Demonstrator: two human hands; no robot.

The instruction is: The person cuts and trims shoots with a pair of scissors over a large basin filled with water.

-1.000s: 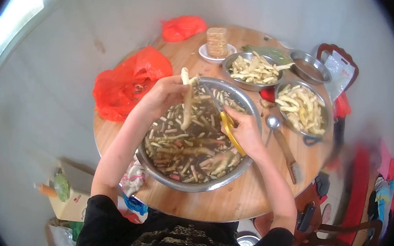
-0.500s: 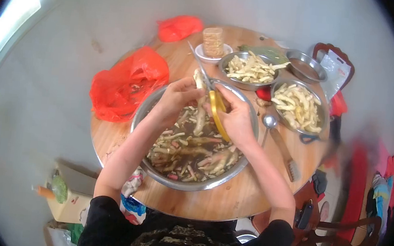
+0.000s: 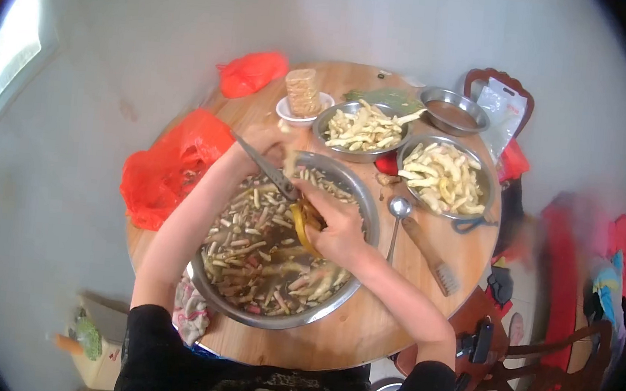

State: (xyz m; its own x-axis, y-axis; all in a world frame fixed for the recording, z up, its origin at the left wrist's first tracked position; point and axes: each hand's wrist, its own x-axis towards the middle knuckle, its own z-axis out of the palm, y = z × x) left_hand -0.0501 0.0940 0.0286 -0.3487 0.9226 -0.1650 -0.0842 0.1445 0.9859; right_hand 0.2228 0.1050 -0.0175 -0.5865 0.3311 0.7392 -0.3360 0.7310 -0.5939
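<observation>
My right hand (image 3: 338, 226) is closed around the yellow handles of a pair of scissors (image 3: 267, 168), whose blades point up and left over a large metal basin (image 3: 266, 324). Blurred by motion, my left hand (image 3: 264, 143) is at the basin's far left rim, fingers closed on a pale chicken foot (image 3: 290, 161). Part of that foot is hidden by the hand and blades. Cut chicken-foot pieces (image 3: 255, 224) float in brown liquid inside the basin, with larger feet near its front.
Two metal bowls (image 3: 487, 203) (image 3: 357, 156) of chicken feet stand at right. Near them are a spoon (image 3: 399, 207), a wooden brush (image 3: 430, 256) and a bowl of brown liquid (image 3: 454, 115). Red plastic bags (image 3: 174, 165) lie left; a packet of noodles (image 3: 303, 93) sits behind.
My left hand has swung left and away from the scissors, towards the far rim. The scissors have tipped left and come lower with my right hand. The whole view has shifted slightly.
</observation>
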